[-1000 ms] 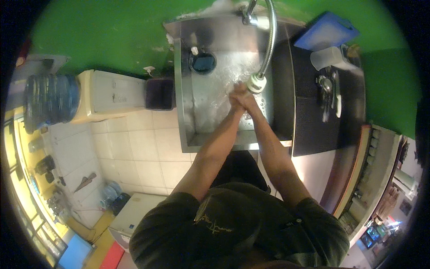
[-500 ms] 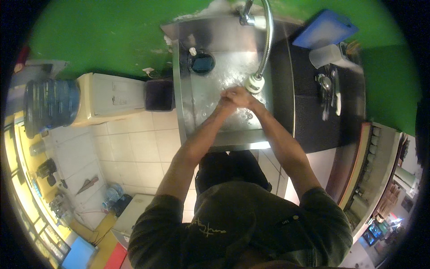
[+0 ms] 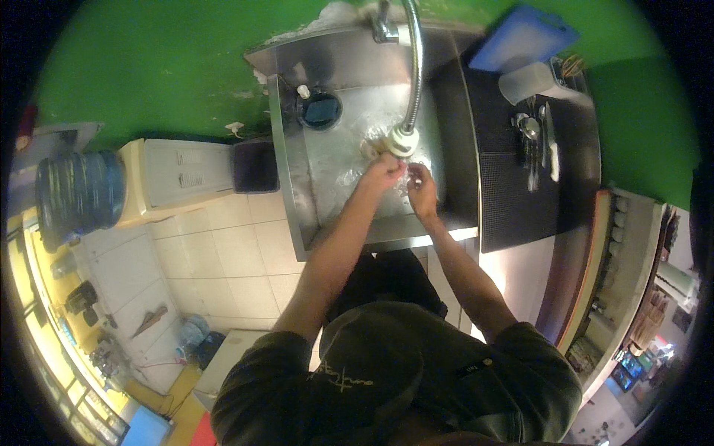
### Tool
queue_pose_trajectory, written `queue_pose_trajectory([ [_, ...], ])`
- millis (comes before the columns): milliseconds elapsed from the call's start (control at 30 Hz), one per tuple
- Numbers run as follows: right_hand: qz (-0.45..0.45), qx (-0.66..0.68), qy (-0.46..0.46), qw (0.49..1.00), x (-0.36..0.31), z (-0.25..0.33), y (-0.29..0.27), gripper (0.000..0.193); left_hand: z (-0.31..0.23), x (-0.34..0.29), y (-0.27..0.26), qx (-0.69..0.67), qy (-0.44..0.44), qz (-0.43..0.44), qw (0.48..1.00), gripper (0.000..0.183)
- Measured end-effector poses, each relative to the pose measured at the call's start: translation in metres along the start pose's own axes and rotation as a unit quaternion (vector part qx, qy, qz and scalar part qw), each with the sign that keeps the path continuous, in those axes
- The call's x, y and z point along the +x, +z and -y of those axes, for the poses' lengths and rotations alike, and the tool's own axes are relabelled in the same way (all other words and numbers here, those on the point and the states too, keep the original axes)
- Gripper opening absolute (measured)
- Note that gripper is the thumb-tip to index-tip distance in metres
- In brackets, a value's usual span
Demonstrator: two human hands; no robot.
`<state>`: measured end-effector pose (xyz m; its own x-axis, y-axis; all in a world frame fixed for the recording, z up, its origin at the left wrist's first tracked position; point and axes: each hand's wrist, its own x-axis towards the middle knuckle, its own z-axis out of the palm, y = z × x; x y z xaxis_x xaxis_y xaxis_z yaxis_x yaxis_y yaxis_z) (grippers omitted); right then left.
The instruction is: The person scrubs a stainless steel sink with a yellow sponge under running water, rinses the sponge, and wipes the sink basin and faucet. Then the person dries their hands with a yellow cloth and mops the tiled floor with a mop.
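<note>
Both my hands are over the metal sink [image 3: 320, 189], close under the white tap head [image 3: 404, 141] at the end of a flexible metal hose [image 3: 415, 82]. My left hand [image 3: 383, 172] is bent just below the tap head; its fingertips are blurred by water, so their closure is unclear. A little to its right, my right hand [image 3: 422, 192] has curled fingers apart, with nothing visible in them. The hands are separate. Water splashes and foam cover the sink floor around them.
A dark round bowl with a blue-green sponge [image 3: 321, 111] sits in the sink's far left corner. On the black counter to the right lie a white-handled knife [image 3: 552, 152], spoons [image 3: 529, 128], a translucent container [image 3: 526, 83] and a blue cutting board [image 3: 520, 41]. A dark bin [image 3: 255, 166] stands left.
My hands were clasped together beside the tap head; now they have parted and come lower, the right one nearer to me. The view has shifted slightly.
</note>
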<state>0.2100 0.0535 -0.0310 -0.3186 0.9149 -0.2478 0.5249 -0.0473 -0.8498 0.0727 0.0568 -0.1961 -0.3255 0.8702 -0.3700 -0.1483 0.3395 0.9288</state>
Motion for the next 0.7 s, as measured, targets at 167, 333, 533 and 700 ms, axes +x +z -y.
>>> queue_pose_trajectory([
  [167,-0.153,0.214,0.016,0.965,0.001,-0.039,0.09,0.039,0.019,-0.015,0.045,0.054,0.087,-0.222,0.97,0.049],
  [333,-0.091,0.292,0.08,0.949,0.028,-0.026,0.107,0.034,-0.044,-0.042,0.051,-0.573,-0.141,-0.197,0.783,0.034],
  [533,0.046,0.079,-0.154,0.984,0.05,0.012,0.048,0.03,-0.124,-0.071,-0.009,-0.716,-0.329,0.114,0.606,0.012],
  [700,0.201,-0.187,-0.344,0.898,0.097,0.005,0.019,0.021,-0.14,-0.069,-0.066,-0.198,-0.261,0.325,0.887,0.014],
])
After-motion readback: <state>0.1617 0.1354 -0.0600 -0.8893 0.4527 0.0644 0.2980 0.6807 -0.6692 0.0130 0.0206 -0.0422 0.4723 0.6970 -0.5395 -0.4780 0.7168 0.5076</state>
